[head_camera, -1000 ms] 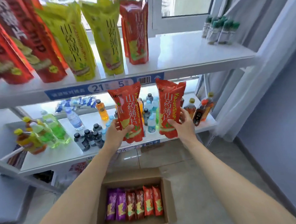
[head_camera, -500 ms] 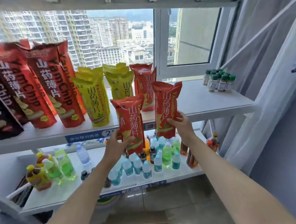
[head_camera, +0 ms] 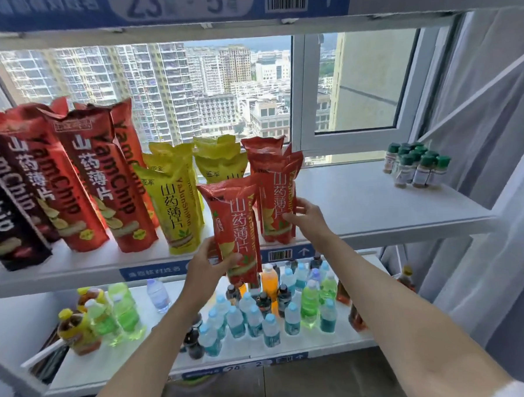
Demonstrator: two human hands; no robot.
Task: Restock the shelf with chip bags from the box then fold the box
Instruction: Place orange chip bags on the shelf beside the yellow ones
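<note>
My left hand [head_camera: 205, 266] grips a red chip bag [head_camera: 236, 227] by its lower part, held upright just in front of the white middle shelf [head_camera: 376, 210]. My right hand [head_camera: 309, 218] holds a second red chip bag [head_camera: 277, 203] that stands on the shelf edge against other red bags behind it. To the left stand yellow chip bags [head_camera: 176, 199] and larger red YamChip bags [head_camera: 102, 182]. The box is out of view.
The right half of the middle shelf is bare except for a cluster of small green-capped bottles [head_camera: 415, 167] at the far right. The lower shelf [head_camera: 106, 370] holds several drink bottles. A window lies behind and a grey curtain [head_camera: 500, 246] hangs at right.
Both hands rose from above the box to the middle shelf. The right bag now rests on the shelf against the red stack; the left bag is still held in front. The box left the view.
</note>
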